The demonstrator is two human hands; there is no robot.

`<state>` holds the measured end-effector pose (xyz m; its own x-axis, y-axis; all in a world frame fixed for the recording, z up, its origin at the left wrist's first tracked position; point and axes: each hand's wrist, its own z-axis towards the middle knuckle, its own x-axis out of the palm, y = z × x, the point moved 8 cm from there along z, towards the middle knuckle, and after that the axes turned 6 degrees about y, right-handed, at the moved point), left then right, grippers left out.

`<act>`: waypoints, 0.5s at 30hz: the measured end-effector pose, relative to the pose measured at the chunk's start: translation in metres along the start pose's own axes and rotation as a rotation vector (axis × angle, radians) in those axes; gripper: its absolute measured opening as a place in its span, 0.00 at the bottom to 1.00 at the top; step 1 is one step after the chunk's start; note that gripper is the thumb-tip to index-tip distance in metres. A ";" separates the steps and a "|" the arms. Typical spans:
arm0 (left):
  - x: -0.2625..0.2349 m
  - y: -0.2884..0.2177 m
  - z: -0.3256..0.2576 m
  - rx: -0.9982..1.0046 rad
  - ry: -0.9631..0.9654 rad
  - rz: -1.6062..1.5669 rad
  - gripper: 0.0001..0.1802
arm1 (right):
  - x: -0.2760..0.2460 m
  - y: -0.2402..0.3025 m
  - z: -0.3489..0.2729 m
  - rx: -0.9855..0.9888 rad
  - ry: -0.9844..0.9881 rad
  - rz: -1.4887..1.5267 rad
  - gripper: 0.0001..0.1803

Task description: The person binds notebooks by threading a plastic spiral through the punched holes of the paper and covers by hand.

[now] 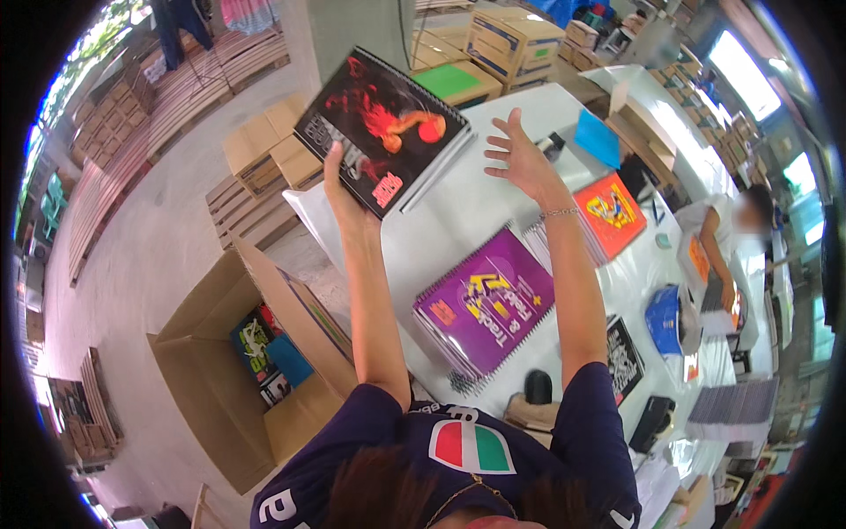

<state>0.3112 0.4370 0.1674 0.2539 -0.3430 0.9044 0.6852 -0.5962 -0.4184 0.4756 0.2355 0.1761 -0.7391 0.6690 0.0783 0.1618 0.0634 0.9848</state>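
A stack of black spiral notebooks [392,106] with a red figure and ball on the cover is tilted above the far left part of the white table. My left hand [342,187] grips its near left edge, the thumb on the cover and the other fingers hidden beneath. To the right of the stack, my right hand [522,163] is in the air with fingers spread, holding nothing. Between my forearms lies a stack of purple spiral notebooks [520,295] on the table. Orange notebooks [608,212] lie just beyond my right forearm.
At my left stands an opened cardboard box [198,379] with notebooks inside. Closed cartons [282,145] rest on a pallet behind it. A blue sheet [597,139] and a blue-and-white bag [667,317] are on the table. Another person [709,216] works at the right.
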 end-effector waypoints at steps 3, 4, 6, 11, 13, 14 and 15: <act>0.045 -0.001 -0.034 -0.014 0.090 -0.081 0.20 | -0.009 -0.024 -0.050 0.092 -0.055 0.431 0.59; 0.057 0.002 -0.046 -0.015 0.122 -0.103 0.21 | -0.012 -0.030 -0.066 0.086 -0.079 0.439 0.59; 0.085 0.007 -0.077 -0.006 0.167 -0.088 0.22 | 0.013 0.003 -0.103 -0.260 0.117 0.555 0.54; 0.126 0.036 -0.150 -0.108 0.218 0.017 0.26 | 0.036 0.030 -0.216 -0.639 -0.196 0.300 0.52; 0.145 0.060 -0.188 -0.172 0.263 -0.005 0.22 | 0.018 0.020 -0.260 -0.638 -0.335 0.220 0.50; 0.147 0.074 -0.202 -0.169 0.278 0.023 0.22 | 0.009 0.016 -0.277 -0.639 -0.425 0.147 0.48; 0.150 0.095 -0.224 -0.255 0.230 0.023 0.20 | -0.008 0.004 -0.294 -0.522 -0.485 0.294 0.43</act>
<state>0.2618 0.1664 0.2440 0.0866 -0.4962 0.8639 0.4810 -0.7386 -0.4724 0.2899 0.0124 0.2248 -0.3247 0.8619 0.3896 -0.1111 -0.4438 0.8892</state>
